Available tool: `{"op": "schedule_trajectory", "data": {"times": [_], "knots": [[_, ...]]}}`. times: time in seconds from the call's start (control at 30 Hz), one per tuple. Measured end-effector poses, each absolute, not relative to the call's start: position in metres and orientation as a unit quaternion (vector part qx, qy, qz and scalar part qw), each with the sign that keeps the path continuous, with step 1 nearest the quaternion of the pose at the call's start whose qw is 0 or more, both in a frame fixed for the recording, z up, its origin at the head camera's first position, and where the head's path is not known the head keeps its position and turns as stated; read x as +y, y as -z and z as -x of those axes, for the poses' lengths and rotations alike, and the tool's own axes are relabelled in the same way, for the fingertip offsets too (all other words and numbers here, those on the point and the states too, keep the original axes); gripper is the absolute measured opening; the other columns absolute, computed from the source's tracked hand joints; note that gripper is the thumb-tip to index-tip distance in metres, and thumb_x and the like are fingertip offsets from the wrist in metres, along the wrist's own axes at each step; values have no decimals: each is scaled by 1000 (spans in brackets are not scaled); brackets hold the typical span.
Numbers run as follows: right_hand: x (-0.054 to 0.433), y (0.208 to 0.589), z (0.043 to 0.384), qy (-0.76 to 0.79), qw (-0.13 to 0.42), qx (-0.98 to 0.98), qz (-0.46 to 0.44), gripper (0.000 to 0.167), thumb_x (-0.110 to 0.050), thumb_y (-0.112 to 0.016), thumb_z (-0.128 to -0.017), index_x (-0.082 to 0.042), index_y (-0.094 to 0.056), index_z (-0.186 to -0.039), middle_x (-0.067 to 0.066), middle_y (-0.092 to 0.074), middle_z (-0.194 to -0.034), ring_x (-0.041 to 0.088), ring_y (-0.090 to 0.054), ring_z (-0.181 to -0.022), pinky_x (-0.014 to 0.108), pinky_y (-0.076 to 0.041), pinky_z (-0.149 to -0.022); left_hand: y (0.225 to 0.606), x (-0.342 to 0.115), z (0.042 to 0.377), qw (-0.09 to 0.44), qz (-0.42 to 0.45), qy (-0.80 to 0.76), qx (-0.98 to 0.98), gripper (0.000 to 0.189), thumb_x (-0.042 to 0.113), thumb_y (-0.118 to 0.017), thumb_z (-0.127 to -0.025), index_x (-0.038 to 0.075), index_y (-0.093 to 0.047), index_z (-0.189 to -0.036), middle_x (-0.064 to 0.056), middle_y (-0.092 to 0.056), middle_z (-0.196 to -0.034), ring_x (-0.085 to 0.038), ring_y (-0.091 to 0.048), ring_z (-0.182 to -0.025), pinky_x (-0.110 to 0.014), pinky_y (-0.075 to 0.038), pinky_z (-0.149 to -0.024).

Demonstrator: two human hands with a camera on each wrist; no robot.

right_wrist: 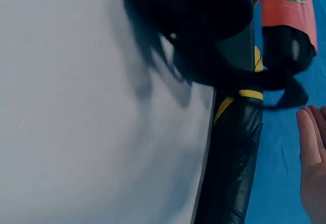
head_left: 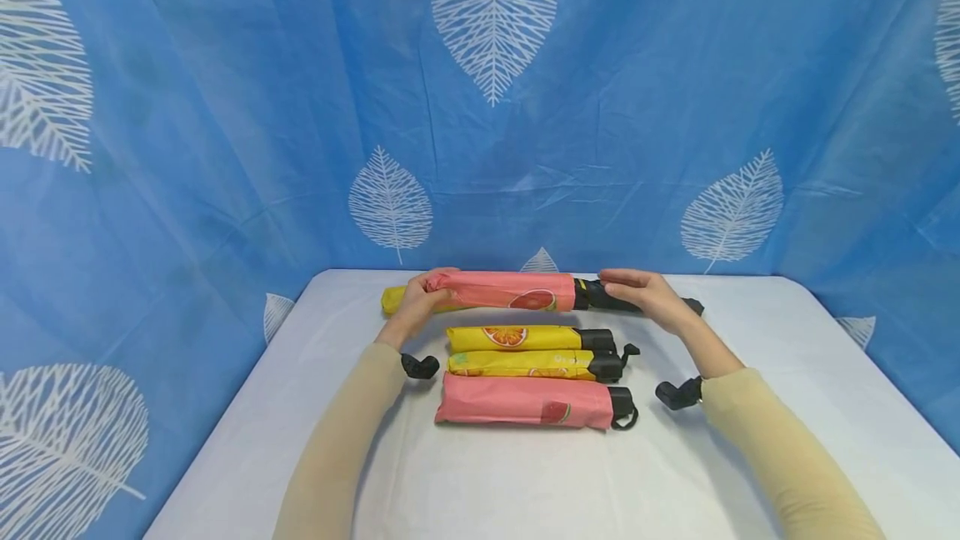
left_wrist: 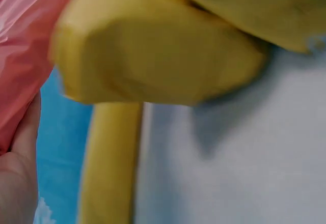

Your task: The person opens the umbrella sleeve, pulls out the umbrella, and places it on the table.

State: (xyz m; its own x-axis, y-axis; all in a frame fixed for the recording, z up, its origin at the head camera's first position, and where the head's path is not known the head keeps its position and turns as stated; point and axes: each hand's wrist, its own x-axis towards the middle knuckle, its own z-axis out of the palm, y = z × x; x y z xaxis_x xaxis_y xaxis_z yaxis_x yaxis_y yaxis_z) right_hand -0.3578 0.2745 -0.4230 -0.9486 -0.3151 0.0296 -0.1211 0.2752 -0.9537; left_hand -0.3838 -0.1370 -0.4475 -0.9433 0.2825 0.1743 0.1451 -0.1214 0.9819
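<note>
A folded pink umbrella point(head_left: 498, 288) with a watermelon print is held level at the back of the table. My left hand point(head_left: 415, 307) grips its left end; in the left wrist view the thumb lies along the pink cloth. The umbrella's black handle end points right, toward my right hand point(head_left: 651, 298). That hand's fingers are straight and together, apart from the handle in the right wrist view. Beneath the pink umbrella, along the back edge, lie a yellow length point(head_left: 392, 300) at left and a black length point(right_wrist: 232, 158) with yellow bands at right, partly hidden.
In front lie two folded yellow umbrellas, one with an orange-slice print point(head_left: 532, 338) and another just nearer point(head_left: 517, 364). Nearest is a second pink umbrella point(head_left: 517, 401). All sit on a white table point(head_left: 540, 482). A blue curtain point(head_left: 600, 107) with white leaves hangs behind.
</note>
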Motion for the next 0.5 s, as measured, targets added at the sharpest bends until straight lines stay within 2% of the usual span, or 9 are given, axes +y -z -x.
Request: {"op": "schedule_trajectory", "data": {"times": [0.1, 0.27, 0.37, 0.5], "knots": [[267, 420, 357, 627, 92, 760, 144, 58, -22, -59, -95, 3, -36, -143, 22, -35, -145, 25, -43, -127, 49, -28, -106, 439, -138, 382, 44, -170, -745, 643, 46, -7, -55, -87, -4, -49, -133, -5, -61, -97, -14, -56, -82, -41, -48, -87], [257, 416, 355, 697, 117, 692, 147, 57, -11, -54, -97, 9, -27, -144, 27, -24, -147, 9, -58, -108, 45, -29, -104, 428, -138, 379, 35, -167, -760, 628, 46, -8, -56, -87, -3, -51, -132, -7, -56, -96, -13, -54, -80, -32, -50, -81], [253, 414, 354, 703, 114, 687, 144, 57, -9, -54, -97, 10, -27, -144, 27, -22, -147, 6, -60, -102, 42, -32, -102, 424, -137, 377, 35, -168, -768, 617, 45, -9, -54, -87, -4, -50, -132, -7, -57, -97, -13, -56, -82, -24, -51, -76], [249, 413, 354, 693, 110, 699, 136, 59, -10, -57, -95, 7, -29, -144, 24, -24, -148, 5, -57, -104, 46, -29, -104, 422, -138, 374, 38, -162, -770, 616, 45, -9, -55, -88, -5, -48, -133, -6, -53, -90, -12, -55, -78, -24, -51, -75]]}}
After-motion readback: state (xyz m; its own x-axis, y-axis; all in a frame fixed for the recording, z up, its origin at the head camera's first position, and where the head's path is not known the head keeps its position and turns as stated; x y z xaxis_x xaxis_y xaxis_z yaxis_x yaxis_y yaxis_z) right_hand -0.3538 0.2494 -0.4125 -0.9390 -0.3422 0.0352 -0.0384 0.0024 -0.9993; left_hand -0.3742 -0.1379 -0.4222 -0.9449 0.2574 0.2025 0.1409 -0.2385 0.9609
